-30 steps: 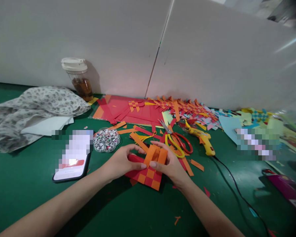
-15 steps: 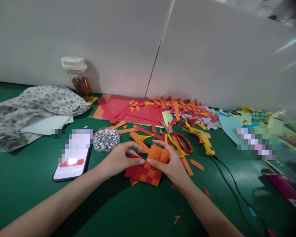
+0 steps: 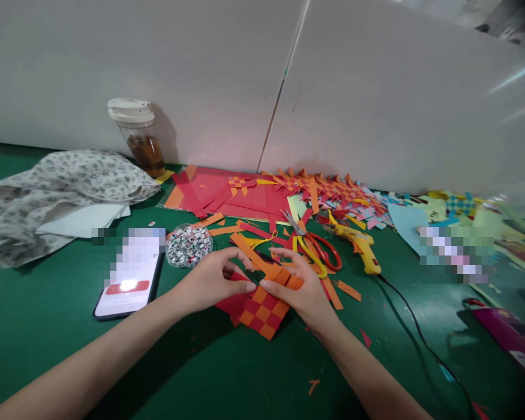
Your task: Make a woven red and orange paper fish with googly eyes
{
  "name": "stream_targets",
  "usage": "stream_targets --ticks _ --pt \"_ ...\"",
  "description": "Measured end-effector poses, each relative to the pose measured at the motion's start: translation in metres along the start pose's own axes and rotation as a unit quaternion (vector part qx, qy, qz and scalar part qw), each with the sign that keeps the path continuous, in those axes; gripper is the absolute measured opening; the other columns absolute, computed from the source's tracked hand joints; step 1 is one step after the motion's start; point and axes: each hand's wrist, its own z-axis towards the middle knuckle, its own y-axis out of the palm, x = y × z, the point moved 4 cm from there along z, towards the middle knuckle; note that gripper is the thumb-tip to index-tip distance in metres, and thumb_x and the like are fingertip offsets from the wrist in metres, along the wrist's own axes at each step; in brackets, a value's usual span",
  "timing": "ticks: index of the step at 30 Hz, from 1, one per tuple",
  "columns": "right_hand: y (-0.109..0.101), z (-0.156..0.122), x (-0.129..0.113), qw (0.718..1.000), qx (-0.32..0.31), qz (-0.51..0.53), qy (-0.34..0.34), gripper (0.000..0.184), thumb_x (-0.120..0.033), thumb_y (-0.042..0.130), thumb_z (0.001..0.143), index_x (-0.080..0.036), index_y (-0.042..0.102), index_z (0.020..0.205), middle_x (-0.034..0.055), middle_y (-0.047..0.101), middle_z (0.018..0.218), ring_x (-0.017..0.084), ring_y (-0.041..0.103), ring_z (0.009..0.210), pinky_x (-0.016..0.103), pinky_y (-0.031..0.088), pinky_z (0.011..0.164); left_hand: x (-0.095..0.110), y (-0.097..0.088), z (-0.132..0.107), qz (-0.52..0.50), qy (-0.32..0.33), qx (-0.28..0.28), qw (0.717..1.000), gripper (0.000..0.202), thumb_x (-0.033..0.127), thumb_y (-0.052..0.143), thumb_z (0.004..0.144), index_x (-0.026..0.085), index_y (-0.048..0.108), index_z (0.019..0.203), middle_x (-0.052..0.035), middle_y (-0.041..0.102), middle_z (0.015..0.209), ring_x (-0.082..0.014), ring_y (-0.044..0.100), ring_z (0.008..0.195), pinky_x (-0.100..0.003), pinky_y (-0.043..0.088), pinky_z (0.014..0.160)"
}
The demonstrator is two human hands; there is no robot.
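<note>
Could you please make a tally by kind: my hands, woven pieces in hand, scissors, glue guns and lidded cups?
Hands: 2 (left hand, right hand)
Woven piece in hand: 1
Scissors: 1
Glue gun: 1
Lidded cup: 1
Total: 6

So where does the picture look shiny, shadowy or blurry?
In the head view, a white glare spot shines on the phone, which is partly hidden by blocky squares; in the same head view, the lidded tumbler throws a soft shadow on the wall; and the head view's right edge looks smeared, while the woven red-and-orange paper is clearer.
</note>
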Motion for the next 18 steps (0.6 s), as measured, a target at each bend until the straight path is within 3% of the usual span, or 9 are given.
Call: stream_targets --ticks 7,12,15,18 --pt "-0.0001 0.0012 -0.0008 1.000 -0.007 -0.004 0.001 0.054 -0.033 0.074 0.065 -0.027 0.047 0.111 0.0008 0.068 0.080 0.020 0.065 0.071 0.035 0.052 0.066 -0.0040 -0.0012 0.0005 0.000 -0.012 -0.021 1.000 0.028 0.035 0.066 0.071 0.020 0.051 0.090 0.0006 0.065 0.070 -0.0145 0.059 0.062 -0.023 0.039 0.054" --pt "-0.0022 0.0027 0.0001 1.000 0.002 -0.022 -0.014 0.055 -0.036 0.074 0.065 -0.027 0.046 0.112 0.0009 0.068 0.079 0.021 0.066 0.074 0.036 0.052 0.067 -0.0052 0.0009 0.0000 -0.024 -0.001 -0.047 0.999 0.043 0.039 0.070 0.067 0.022 0.052 0.102 -0.0048 0.067 0.098 -0.0209 0.060 0.093 -0.031 0.045 0.077" --pt "-0.0039 0.0027 0.0014 1.000 0.008 -0.017 -0.016 0.056 -0.036 0.074 0.065 -0.028 0.046 0.113 0.0010 0.068 0.079 0.021 0.065 0.071 0.035 0.052 0.064 -0.0032 0.0000 -0.0021 0.012 0.005 -0.071 0.997 0.056 0.042 0.073 0.062 0.024 0.052 0.110 -0.0060 0.064 0.109 -0.0235 0.059 0.097 -0.033 0.045 0.080" --pt "-0.0050 0.0012 -0.0001 0.999 0.021 0.011 -0.021 0.057 -0.036 0.075 0.064 -0.027 0.048 0.113 0.0000 0.067 0.075 0.020 0.065 0.067 0.034 0.052 0.062 0.0041 -0.0061 -0.0054 0.050 0.019 -0.055 0.997 0.055 0.044 0.072 0.063 0.025 0.054 0.111 -0.0052 0.063 0.110 -0.0245 0.058 0.098 -0.034 0.044 0.082"
